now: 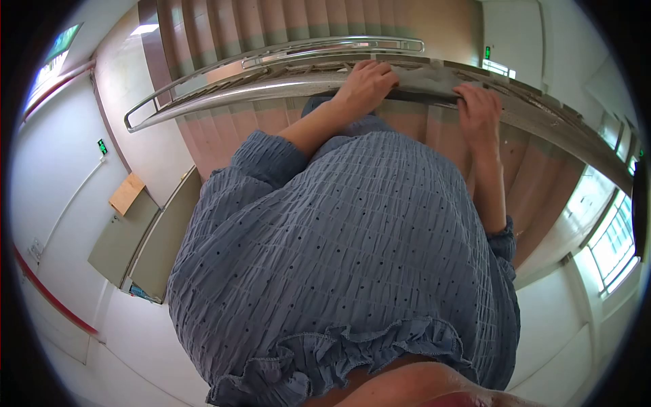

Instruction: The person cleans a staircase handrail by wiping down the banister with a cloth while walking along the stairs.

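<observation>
A grey cloth (430,78) lies draped over the metal handrail (251,91) of a staircase, stretched between my two hands. My left hand (366,83) is closed on the cloth's left end, its fingers curled over the top of the rail. At the other end, my right hand (480,107) has its fingers bent round the cloth and the rail edge. The fingertips of both hands are partly hidden.
Stairs (271,20) with brown treads run beyond and below the rail. A second, thinner rail (332,44) runs alongside. Beige cabinet doors (146,237) stand at the left, a cardboard piece (127,195) by them. A window (612,242) is at the right.
</observation>
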Demonstrator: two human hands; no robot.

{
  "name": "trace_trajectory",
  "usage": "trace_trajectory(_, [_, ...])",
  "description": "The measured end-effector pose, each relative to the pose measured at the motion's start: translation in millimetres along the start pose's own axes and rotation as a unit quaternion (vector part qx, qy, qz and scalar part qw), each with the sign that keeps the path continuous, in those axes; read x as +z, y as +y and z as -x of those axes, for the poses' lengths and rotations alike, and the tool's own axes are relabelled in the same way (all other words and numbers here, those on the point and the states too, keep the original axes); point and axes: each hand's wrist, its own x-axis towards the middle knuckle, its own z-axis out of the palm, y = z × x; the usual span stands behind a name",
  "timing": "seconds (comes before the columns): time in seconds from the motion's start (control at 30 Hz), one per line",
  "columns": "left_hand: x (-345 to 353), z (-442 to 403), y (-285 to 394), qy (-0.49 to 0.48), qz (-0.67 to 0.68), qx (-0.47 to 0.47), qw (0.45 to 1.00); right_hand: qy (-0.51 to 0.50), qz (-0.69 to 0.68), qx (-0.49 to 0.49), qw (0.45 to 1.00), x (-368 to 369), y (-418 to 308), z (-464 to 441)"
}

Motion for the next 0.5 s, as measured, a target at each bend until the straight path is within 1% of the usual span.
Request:
trace_trajectory(0.07, [1.1,14.2,-20.0,-0.001,-0.006,-0.014,1.000,-0.030,-0.040,-0.036,0.998,18.1,-13.3,1.8])
trace_trajectory(0.1, [0.4,24.0,-31.0,-0.002,-0.014,-0.027,1.000,-0.032,-0.038,-0.035,0.998,26.6,-21.3,-0.4])
trace_trajectory(0.17, [-8.3,45.1,-47.9,-0.022,-0.011,-0.077,0.997,-0.058,-0.084,-0.083,0.991,45.8,-39.2,-8.8])
trace_trajectory(0.2, [-14.5,56.7,-57.5,-0.030,-0.015,-0.100,0.994,-0.056,-0.083,-0.081,0.992,58.2,-46.8,-11.8])
trace_trajectory(0.23, [-19.8,67.0,-64.7,-0.037,-0.020,-0.123,0.992,-0.064,-0.099,-0.120,0.986,71.3,-53.3,-14.0])
trace_trajectory(0.27, [-23.0,75.5,-70.3,-0.038,-0.020,-0.120,0.992,-0.071,-0.115,-0.158,0.978,80.4,-57.0,-16.2])
trace_trajectory(0.3, [-27.6,80.0,-71.7,-0.041,-0.027,-0.134,0.990,-0.069,-0.113,-0.156,0.979,85.2,-59.1,-18.3])
trace_trajectory(0.33, [-27.3,80.1,-71.3,-0.045,-0.034,-0.149,0.987,-0.080,-0.106,-0.176,0.975,88.2,-59.8,-20.1])
trace_trajectory(0.37, [-22.6,75.8,-69.8,-0.045,-0.033,-0.146,0.988,-0.091,-0.099,-0.195,0.971,88.5,-56.8,-21.1])
trace_trajectory(0.4, [-20.3,66.0,-63.4,-0.033,-0.028,-0.130,0.991,-0.090,-0.098,-0.193,0.972,84.1,-46.7,-21.8])
trace_trajectory(0.47, [-13.6,42.1,-43.8,-0.022,-0.023,-0.112,0.993,-0.068,-0.071,-0.165,0.981,64.7,-15.4,-22.8])
trace_trajectory(0.5, [-7.1,26.3,-28.6,0.000,0.024,-0.087,0.996,-0.066,-0.070,-0.163,0.982,48.5,-0.1,-21.3])
